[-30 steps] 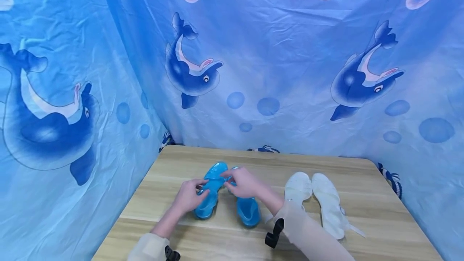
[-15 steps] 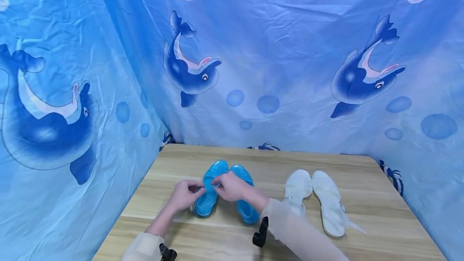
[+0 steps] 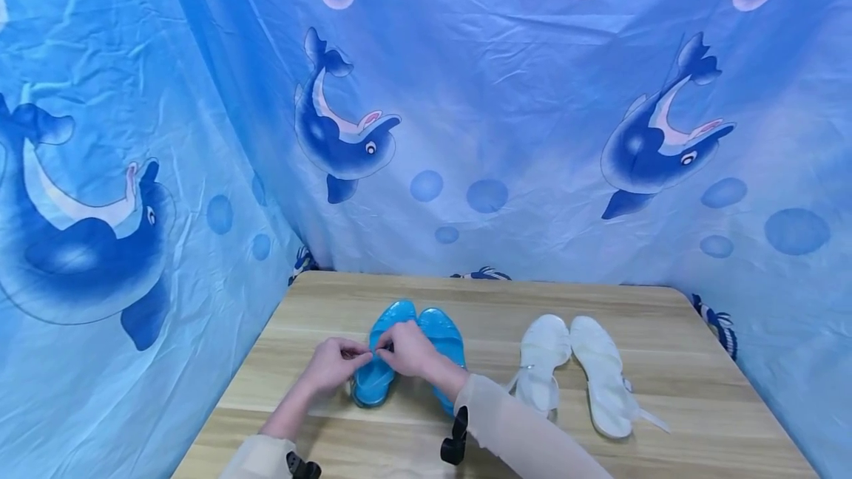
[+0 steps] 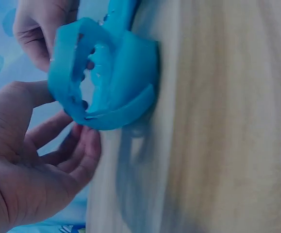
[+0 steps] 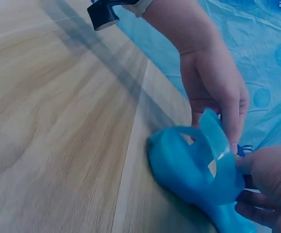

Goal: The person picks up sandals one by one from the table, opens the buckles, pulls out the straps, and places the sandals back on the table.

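Versus a second ago, left hand (image 3: 335,363) and right hand (image 3: 407,350) have drawn together over a blue sandal (image 3: 373,386), both pinching its strap (image 5: 216,138) (ends unclear); work seems centred there. Second blue sandal (image 3: 444,333): just beside right hand. White sandals (image 3: 544,344) farther right. Wooden table (image 3: 705,398) below; dolphin-print curtain (image 3: 492,94) beyond.

The person's left hand (image 3: 331,364) and right hand (image 3: 409,350) nearly meet, each in a pinch grip, forearms (image 3: 293,403) slanting inward.
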A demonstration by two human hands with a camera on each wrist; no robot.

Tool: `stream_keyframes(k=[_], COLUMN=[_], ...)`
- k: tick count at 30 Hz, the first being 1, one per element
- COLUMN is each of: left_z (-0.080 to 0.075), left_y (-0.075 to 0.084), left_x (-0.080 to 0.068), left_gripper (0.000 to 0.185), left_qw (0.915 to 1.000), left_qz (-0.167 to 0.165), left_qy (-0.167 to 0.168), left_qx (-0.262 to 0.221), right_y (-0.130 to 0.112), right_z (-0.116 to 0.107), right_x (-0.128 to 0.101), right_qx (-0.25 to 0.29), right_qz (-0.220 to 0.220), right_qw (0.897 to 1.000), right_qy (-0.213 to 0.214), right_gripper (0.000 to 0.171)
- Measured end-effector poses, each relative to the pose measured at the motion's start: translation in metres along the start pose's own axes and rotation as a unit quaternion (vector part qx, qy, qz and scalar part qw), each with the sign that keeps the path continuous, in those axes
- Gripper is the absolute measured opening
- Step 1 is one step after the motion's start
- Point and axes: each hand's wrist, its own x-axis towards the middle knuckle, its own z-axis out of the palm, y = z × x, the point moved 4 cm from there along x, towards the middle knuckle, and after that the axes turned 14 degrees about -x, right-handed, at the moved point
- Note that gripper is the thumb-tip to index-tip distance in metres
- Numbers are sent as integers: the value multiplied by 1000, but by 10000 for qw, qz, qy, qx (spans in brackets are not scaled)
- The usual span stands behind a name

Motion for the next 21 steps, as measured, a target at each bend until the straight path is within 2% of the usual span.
stream_keyframes(k=[5,7,10,15,21], left_z=[-5,-7,-10,-16,-20], left_y=[-3,-5,-7,-8,-5], left_x=[-1,-2,0,3,1], left_gripper=[25,26,25,22,20], left_qw=[9962,9948,9955,9987,9991], left_qz=[-631,-690,-581,-329,-135], left_qy=[-357,-422,-434,-227,-405], left_qx=[-479,-612,-605,-311,74], right_y=[0,-1,-3,-7,-10], right_z=[3,4,4,3,6], right_x=[3,5,8,14,22], right_qx=[173,274,473,483,228], right_qz=[223,269,308,214,26], right_qw=[9996,9992,9982,9980,9981], right_qy=[2,-90,-211,-347,-567], right_gripper=[9,9,9,16,16])
